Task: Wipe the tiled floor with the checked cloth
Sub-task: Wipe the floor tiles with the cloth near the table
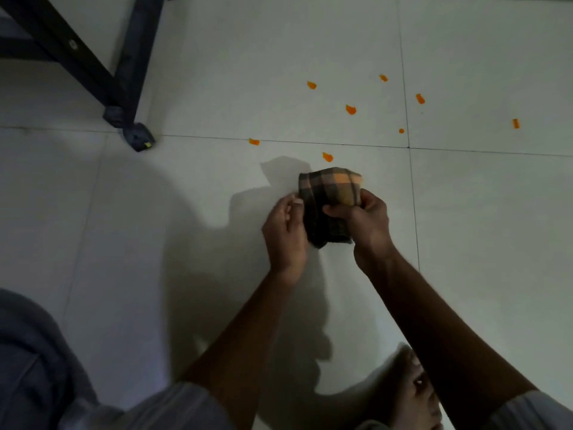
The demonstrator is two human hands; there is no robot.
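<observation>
Head view: checked cloth bunched between both hands, above tiled floor.

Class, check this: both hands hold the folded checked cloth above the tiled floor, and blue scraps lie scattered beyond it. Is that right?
One thing is wrong. In the head view the scraps are orange, not blue. The rest stands: left hand and right hand hold the checked cloth above the tiled floor.

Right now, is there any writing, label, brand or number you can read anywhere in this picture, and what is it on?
No text can be read.
Small yellow mark on the foot of the dark furniture leg: maybe a sticker, too small and blurred to read.
Pale spot on the dark frame bar: looks like a fitting, no lettering shows.
Checked cloth, orange bits and tiled floor: no writing.
</observation>
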